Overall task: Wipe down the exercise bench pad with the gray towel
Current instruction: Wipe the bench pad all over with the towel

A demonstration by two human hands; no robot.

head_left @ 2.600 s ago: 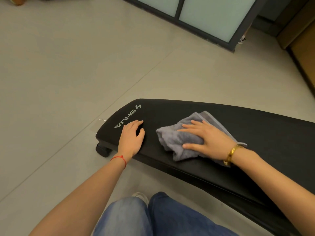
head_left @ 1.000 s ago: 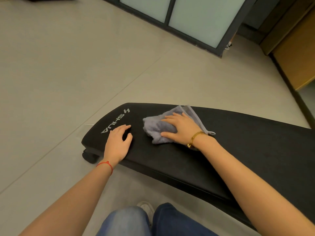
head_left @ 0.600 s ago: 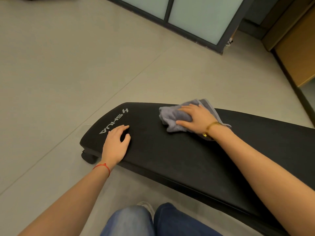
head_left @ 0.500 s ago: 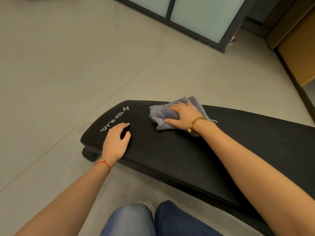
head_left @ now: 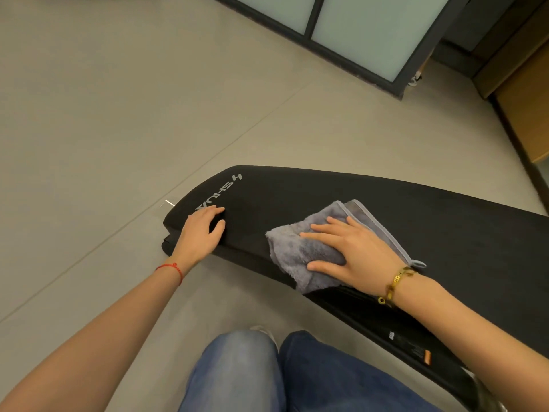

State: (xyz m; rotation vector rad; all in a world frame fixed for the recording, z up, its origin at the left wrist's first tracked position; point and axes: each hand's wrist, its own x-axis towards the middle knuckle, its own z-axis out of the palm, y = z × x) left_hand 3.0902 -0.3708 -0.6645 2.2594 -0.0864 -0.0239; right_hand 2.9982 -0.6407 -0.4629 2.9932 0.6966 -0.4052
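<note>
A long black exercise bench pad (head_left: 430, 221) with white lettering at its left end runs from centre to right. The crumpled gray towel (head_left: 300, 251) lies on the pad's near edge and hangs slightly over it. My right hand (head_left: 350, 251), with a gold bracelet at the wrist, presses flat on the towel, fingers spread and thumb along its lower side. My left hand (head_left: 202, 230), with a red string at the wrist, rests palm down on the pad's left end near the lettering, holding nothing.
Pale tiled floor (head_left: 118, 114) surrounds the bench. A dark-framed frosted glass partition (head_left: 356, 31) stands at the back and wooden cabinets (head_left: 523, 93) at the right. My knees in blue jeans (head_left: 267, 376) are just below the bench's near edge.
My right hand has slid the towel from the pad's far edge back to the near edge. The left hand has stayed on the pad's end. The camera view has shifted a little.
</note>
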